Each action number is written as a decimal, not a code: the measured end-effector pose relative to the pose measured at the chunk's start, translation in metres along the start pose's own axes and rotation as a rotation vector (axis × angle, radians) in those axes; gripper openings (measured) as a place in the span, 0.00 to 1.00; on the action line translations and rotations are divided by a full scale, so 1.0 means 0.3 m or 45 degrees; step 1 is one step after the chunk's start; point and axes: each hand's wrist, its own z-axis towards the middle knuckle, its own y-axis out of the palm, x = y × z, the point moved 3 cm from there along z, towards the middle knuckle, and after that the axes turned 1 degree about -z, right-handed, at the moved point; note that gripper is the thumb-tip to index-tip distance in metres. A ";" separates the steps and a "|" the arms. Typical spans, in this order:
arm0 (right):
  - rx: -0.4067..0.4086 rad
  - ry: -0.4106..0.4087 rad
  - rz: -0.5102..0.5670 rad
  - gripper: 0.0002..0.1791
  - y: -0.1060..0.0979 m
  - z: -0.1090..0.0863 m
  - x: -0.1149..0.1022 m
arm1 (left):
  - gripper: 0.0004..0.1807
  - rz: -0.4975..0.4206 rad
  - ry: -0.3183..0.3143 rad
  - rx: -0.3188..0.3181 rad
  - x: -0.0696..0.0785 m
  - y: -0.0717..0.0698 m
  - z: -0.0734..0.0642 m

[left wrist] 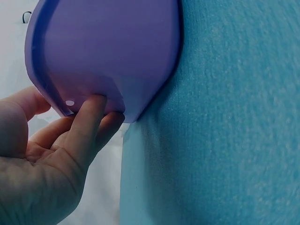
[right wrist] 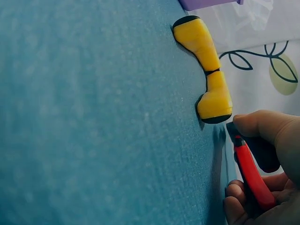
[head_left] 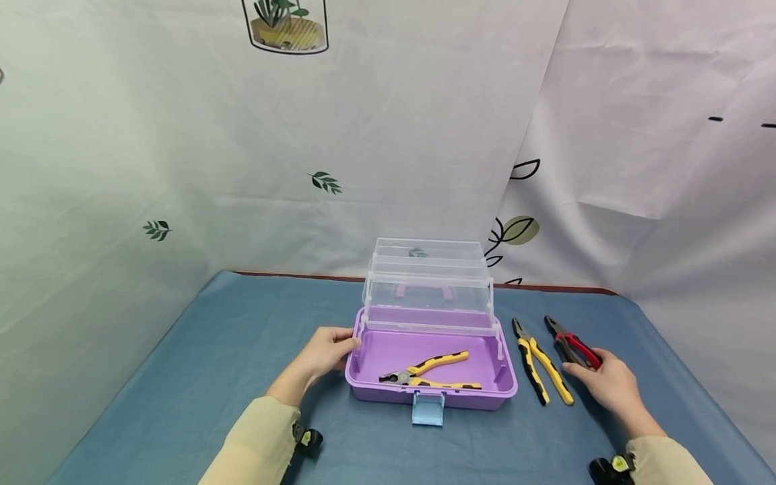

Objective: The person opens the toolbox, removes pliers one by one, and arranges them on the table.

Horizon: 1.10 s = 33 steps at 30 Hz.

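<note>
My left hand (head_left: 327, 351) grips the left end of a purple toolbox (head_left: 358, 394), thumb over the rim and fingers against the outer wall, as the left wrist view shows. Inside the toolbox lies a pair of yellow-and-black pliers (head_left: 451, 361), handles pointing right. On the right, my right hand (head_left: 609, 382) holds red-and-black pliers (right wrist: 255, 176) by the handles, their nose pointing away from me. Between that hand and the toolbox, a second pair of yellow-and-black pliers (head_left: 536, 364) lies on the blue cloth, handles towards me.
The toolbox's clear lid (head_left: 430, 269) stands raised at the back, with clear trays folded up under it. A light blue latch (head_left: 428, 409) hangs down in front. Blue cloth (head_left: 182, 404) covers the table, and a white printed curtain (head_left: 242, 135) rises behind.
</note>
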 end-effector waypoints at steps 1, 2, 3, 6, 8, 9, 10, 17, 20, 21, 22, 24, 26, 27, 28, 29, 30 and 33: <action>-0.001 -0.001 0.002 0.48 0.000 0.001 -0.001 | 0.22 0.001 0.001 -0.002 0.002 -0.001 -0.001; -0.002 0.000 0.002 0.48 0.001 0.001 -0.001 | 0.22 0.001 0.002 -0.003 0.003 -0.001 -0.002; -0.002 0.000 0.004 0.47 0.002 0.001 -0.001 | 0.22 0.001 0.002 -0.003 0.005 -0.001 -0.003; -0.001 0.006 0.005 0.47 0.004 0.000 -0.002 | 0.22 -0.001 0.002 -0.003 0.006 -0.002 -0.004; 0.001 0.008 -0.004 0.48 0.004 0.000 -0.003 | 0.22 -0.002 0.001 -0.003 0.004 -0.001 -0.003; 0.002 0.008 -0.008 0.48 0.004 0.000 -0.005 | 0.22 -0.004 0.000 -0.001 0.004 -0.001 -0.003; 0.001 0.010 -0.010 0.48 0.004 0.000 -0.006 | 0.22 -0.006 -0.002 0.001 0.002 -0.001 -0.002; 0.003 0.027 -0.029 0.49 0.006 -0.001 -0.005 | 0.22 -0.005 -0.002 0.000 -0.007 -0.001 0.002; -0.002 0.038 -0.042 0.49 0.005 -0.001 -0.005 | 0.22 -0.010 0.003 -0.008 -0.008 -0.001 0.002; -0.006 0.041 -0.047 0.49 0.005 -0.001 -0.005 | 0.22 -0.011 0.005 -0.011 -0.007 -0.001 0.002; -0.011 0.045 -0.052 0.50 0.006 0.000 -0.005 | 0.22 -0.014 0.004 -0.013 -0.008 0.000 0.002; -0.021 0.057 -0.059 0.50 0.007 0.000 -0.005 | 0.22 -0.016 0.005 -0.016 -0.009 0.000 0.002; -0.027 0.065 -0.068 0.51 0.008 0.001 -0.006 | 0.22 -0.014 0.006 -0.018 -0.008 0.000 0.001; -0.030 0.068 -0.069 0.51 0.008 0.002 -0.006 | 0.22 -0.013 0.010 -0.020 -0.006 0.000 0.000; -0.033 0.071 -0.071 0.52 0.009 0.002 -0.006 | 0.22 -0.014 0.011 -0.019 -0.006 0.000 -0.001; -0.035 0.073 -0.076 0.52 0.009 0.003 -0.006 | 0.22 -0.012 0.014 -0.019 -0.004 -0.001 -0.001; -0.037 0.073 -0.081 0.52 0.010 0.004 -0.006 | 0.22 -0.013 0.013 -0.017 -0.004 -0.001 -0.002; -0.043 0.074 -0.101 0.53 0.010 0.005 -0.006 | 0.22 -0.012 0.011 -0.012 -0.002 0.000 -0.003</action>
